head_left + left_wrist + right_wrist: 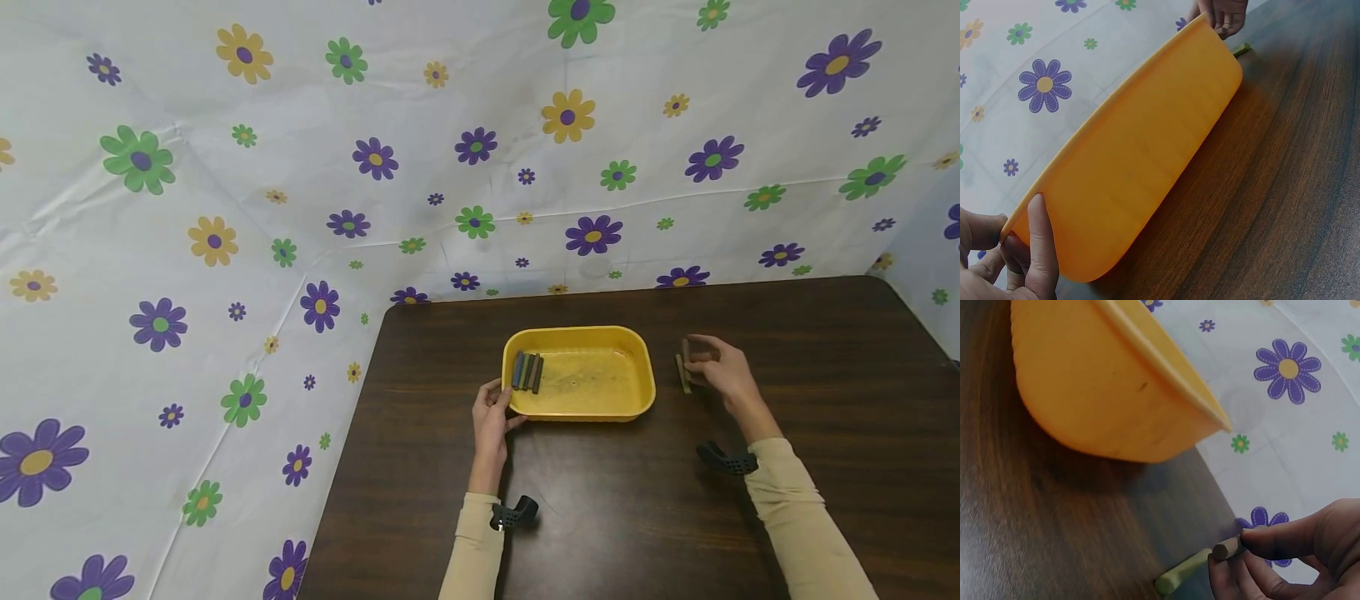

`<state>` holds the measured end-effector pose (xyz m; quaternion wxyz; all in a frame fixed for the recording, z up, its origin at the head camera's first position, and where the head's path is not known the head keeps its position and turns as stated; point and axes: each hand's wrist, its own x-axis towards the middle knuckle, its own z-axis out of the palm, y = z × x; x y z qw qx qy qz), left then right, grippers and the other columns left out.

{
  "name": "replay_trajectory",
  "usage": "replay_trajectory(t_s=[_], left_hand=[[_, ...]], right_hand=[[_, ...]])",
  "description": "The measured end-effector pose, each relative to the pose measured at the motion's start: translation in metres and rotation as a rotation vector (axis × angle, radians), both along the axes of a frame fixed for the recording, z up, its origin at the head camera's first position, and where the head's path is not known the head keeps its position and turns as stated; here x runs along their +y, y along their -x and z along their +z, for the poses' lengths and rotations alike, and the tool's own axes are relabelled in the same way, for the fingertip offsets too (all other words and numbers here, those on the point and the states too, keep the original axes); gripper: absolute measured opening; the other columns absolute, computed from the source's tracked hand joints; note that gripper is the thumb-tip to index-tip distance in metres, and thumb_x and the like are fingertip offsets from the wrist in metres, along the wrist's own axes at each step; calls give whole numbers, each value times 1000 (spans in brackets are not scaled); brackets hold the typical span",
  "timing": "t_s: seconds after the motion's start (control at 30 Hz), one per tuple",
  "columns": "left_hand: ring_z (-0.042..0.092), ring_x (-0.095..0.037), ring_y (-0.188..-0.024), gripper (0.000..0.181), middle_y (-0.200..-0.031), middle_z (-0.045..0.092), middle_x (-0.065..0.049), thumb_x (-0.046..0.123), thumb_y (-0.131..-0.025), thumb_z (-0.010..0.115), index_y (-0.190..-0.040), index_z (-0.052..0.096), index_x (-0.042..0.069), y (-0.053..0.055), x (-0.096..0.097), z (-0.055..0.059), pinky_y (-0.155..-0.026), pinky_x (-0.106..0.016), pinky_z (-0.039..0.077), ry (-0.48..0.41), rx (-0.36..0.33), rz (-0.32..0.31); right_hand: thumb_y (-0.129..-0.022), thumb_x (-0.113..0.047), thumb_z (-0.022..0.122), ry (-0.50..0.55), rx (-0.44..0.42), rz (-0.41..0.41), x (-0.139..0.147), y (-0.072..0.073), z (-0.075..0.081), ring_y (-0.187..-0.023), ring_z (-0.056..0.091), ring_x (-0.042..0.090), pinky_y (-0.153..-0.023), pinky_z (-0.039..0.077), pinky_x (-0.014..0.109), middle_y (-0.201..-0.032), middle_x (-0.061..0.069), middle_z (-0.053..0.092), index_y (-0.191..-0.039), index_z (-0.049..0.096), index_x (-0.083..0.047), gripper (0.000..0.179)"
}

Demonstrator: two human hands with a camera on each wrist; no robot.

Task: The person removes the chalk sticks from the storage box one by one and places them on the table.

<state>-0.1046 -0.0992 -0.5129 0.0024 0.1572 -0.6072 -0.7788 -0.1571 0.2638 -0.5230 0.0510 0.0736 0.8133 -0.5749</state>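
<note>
One short brown cylindrical chalk-like stick (pixel 1227 549) is pinched between the thumb and fingers of the right hand (pixel 718 371), to the right of a yellow plastic rectangular tray with rounded corners (pixel 588 385); one pale green cylindrical chalk-like stick (pixel 1184 573) is seen just beside it, held by neither hand; whether the two sticks touch cannot be told.

The step in hand is judged to be the taking up of the brown stick; for the next move, a firm pinch and a lift clear of the green stick seem to be called for, with the tray kept steady.

The one tray is grasped at its near left corner by the left hand (pixel 491 417), the rim being gripped by thumb and fingers; at its left end a close row of blue, greenish and brown sticks (pixel 528 372) is held, at least four being counted, the exact number being hard to tell.

Two black wrist-worn devices (pixel 514 513) are seen, one at each beige sleeve (pixel 474 542); all is set over one dark brown wood-grained table (pixel 600 517), backed by white flower-printed sheeting (pixel 420 108).
</note>
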Motion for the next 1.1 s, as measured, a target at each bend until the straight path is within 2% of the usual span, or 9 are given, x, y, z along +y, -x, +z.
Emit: replay_trajectory(t_s=[0.17,0.33,0.53,0.73,0.87,1.0,1.1], left_hand=[[52,-52,-106,37,-119,47,-34,8,-97,55,-130,48,-7,0,0,-1,-60,-32,58,0,-1,8],[52,-51,-106,36,-119,47,-34,8,-97,55,-130,48,-7,0,0,-1,-59,-31,58,-3,-3,11],[52,-51,-105,36,-118,47,-34,8,-97,55,-129,48,-6,0,0,-1,-59,-32,58,5,4,14],[52,-52,-105,37,-118,47,-34,8,-97,55,-130,48,-7,0,0,-1,-59,-31,58,1,-7,10],[51,-53,-106,38,-119,45,-35,8,-97,54,-132,46,-7,0,-1,1,-60,-30,57,1,-5,-1],[50,-54,-107,38,-120,45,-36,8,-98,54,-132,46,-7,0,-1,1,-61,-32,58,-3,0,-6],[50,-54,-108,38,-120,45,-36,7,-98,53,-132,46,-7,0,-1,1,-61,-33,58,-11,4,-6]], right_hand=[[-90,6,56,-72,3,13,2,-2,-4,-86,64,23,-71,58,32,-119,38,53,-143,36,6,56],[-88,4,61,-211,21,35,7,-3,-12,-80,66,30,-63,57,33,-113,36,58,-139,40,8,55],[-86,2,62,-295,54,30,6,-4,-17,-83,65,36,-60,55,35,-109,33,62,-135,47,7,52],[-85,2,61,-363,83,23,4,-1,-21,-83,64,40,-62,54,42,-107,34,62,-132,50,7,49],[-84,2,61,-408,99,24,3,1,-24,-86,61,43,-68,49,49,-105,33,63,-131,50,8,48],[-85,2,60,-422,113,29,2,1,-23,-91,58,48,-73,44,56,-105,33,63,-130,51,8,46],[-85,3,60,-424,115,25,1,0,-22,-91,58,48,-73,44,56,-104,33,63,-129,51,8,45]])
